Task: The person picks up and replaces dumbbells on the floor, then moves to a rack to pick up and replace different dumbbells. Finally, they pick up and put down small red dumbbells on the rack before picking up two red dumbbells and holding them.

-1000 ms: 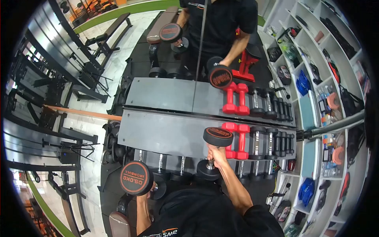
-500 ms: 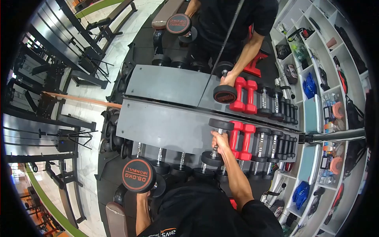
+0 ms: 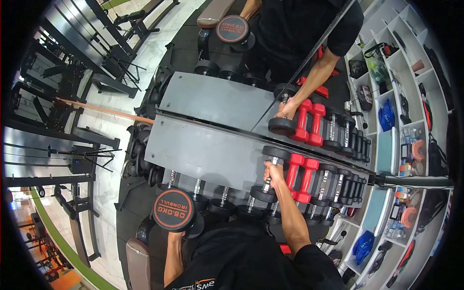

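Note:
My left hand (image 3: 176,237) is closed around the handle of a black dumbbell (image 3: 173,209), whose round end reads 05.0KG IRONBULL; most of the fingers are hidden behind that end. This dumbbell hangs in front of the rack, left of my body. My right hand (image 3: 273,172) grips the chrome handle of a second black dumbbell (image 3: 276,153), at the right end of the grey rack top (image 3: 203,152). It lies close beside a pair of red dumbbells (image 3: 293,171). Whether it rests fully on the rack cannot be made out.
Several chrome-handled dumbbells (image 3: 224,193) sit on the lower tier. Smaller black ones (image 3: 346,186) line the upper right. A mirror (image 3: 208,96) behind the rack reflects me. White cubby shelves (image 3: 382,227) stand right, a padded bench (image 3: 139,266) lower left, gym machines (image 3: 79,159) far left.
My right hand has moved slightly right and lowered its dumbbell towards the rack top, as the mirror shows. The left dumbbell stays held, shifted a little. The whole view has turned slightly.

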Action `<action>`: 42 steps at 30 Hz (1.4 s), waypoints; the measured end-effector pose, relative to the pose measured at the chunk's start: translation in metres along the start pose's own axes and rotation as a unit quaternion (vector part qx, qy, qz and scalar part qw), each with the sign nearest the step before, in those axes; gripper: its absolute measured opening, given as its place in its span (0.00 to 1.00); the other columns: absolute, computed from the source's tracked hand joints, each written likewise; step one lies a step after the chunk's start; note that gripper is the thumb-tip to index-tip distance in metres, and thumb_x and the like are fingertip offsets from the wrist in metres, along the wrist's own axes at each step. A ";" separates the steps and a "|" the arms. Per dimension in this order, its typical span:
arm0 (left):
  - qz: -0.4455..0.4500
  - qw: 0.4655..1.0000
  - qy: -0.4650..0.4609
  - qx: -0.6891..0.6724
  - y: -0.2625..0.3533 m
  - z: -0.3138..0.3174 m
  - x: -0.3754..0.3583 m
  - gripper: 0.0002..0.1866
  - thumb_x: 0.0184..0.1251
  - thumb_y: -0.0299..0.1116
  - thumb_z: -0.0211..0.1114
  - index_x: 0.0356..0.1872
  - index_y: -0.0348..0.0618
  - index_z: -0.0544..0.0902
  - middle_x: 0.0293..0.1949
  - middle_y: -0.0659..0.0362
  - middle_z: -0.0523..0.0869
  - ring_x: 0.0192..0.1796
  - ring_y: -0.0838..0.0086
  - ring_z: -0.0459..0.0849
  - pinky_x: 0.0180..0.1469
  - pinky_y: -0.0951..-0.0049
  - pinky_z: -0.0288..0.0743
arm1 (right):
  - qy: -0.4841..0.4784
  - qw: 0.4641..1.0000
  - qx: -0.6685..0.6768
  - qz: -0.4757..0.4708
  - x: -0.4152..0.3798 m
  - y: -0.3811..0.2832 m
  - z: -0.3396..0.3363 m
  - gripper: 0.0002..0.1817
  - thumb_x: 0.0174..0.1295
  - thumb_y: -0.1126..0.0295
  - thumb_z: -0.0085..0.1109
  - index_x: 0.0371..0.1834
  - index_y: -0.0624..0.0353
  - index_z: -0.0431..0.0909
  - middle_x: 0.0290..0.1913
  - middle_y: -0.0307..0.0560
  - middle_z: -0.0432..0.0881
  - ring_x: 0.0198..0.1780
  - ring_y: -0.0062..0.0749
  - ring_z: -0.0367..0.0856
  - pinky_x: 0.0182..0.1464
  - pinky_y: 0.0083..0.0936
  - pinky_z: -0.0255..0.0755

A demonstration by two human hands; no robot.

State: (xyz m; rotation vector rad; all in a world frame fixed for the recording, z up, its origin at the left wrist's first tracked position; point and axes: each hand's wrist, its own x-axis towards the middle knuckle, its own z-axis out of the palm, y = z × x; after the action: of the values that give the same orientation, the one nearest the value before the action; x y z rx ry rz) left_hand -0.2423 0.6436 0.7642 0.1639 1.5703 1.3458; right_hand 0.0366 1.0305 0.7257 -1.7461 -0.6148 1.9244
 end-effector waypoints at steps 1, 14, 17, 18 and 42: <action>-0.001 1.000 0.000 0.001 0.000 0.000 0.001 0.12 0.70 0.35 0.63 0.26 0.48 0.75 0.21 0.66 0.71 0.19 0.79 0.66 0.23 0.74 0.55 | 0.001 1.000 -0.004 0.001 0.001 0.001 0.000 0.13 0.62 0.70 0.61 0.22 0.53 0.68 0.14 0.35 0.65 0.12 0.23 0.64 0.13 0.28 0.62; -0.019 1.000 -0.018 0.008 -0.012 -0.005 0.043 0.06 0.69 0.32 0.66 0.30 0.49 0.81 0.24 0.68 0.74 0.19 0.82 0.65 0.18 0.76 0.49 | 0.026 0.999 -0.014 0.013 0.009 -0.002 0.004 0.13 0.59 0.71 0.63 0.22 0.55 0.66 0.14 0.35 0.65 0.12 0.23 0.64 0.12 0.28 0.60; 0.065 0.995 -0.054 -0.057 0.009 0.031 0.053 0.04 0.64 0.23 0.68 0.33 0.44 0.82 0.25 0.64 0.79 0.21 0.79 0.71 0.23 0.77 0.64 | 0.058 0.998 -0.008 0.017 0.011 -0.002 0.008 0.12 0.58 0.72 0.60 0.20 0.56 0.68 0.12 0.36 0.65 0.10 0.24 0.64 0.10 0.29 0.60; 0.028 0.994 -0.085 -0.065 0.031 0.048 0.050 0.03 0.66 0.22 0.66 0.33 0.42 0.81 0.25 0.63 0.80 0.22 0.78 0.72 0.27 0.76 0.68 | 0.071 0.997 -0.016 0.012 0.009 -0.003 0.010 0.13 0.57 0.72 0.61 0.18 0.55 0.68 0.12 0.37 0.66 0.09 0.24 0.64 0.10 0.29 0.59; -0.213 0.961 -0.172 0.031 0.090 0.239 0.130 0.12 0.62 0.27 0.63 0.20 0.43 0.71 0.12 0.62 0.67 0.13 0.77 0.66 0.18 0.70 0.65 | 0.203 0.974 -0.098 0.016 0.014 -0.007 0.019 0.14 0.54 0.67 0.65 0.23 0.69 0.77 0.19 0.48 0.78 0.16 0.33 0.76 0.15 0.34 0.69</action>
State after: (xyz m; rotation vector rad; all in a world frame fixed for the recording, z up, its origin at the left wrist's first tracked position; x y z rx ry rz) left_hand -0.1704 0.9200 0.7936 0.0852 1.2635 0.8778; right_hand 0.0166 1.0439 0.7209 -2.2032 -0.6412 1.4976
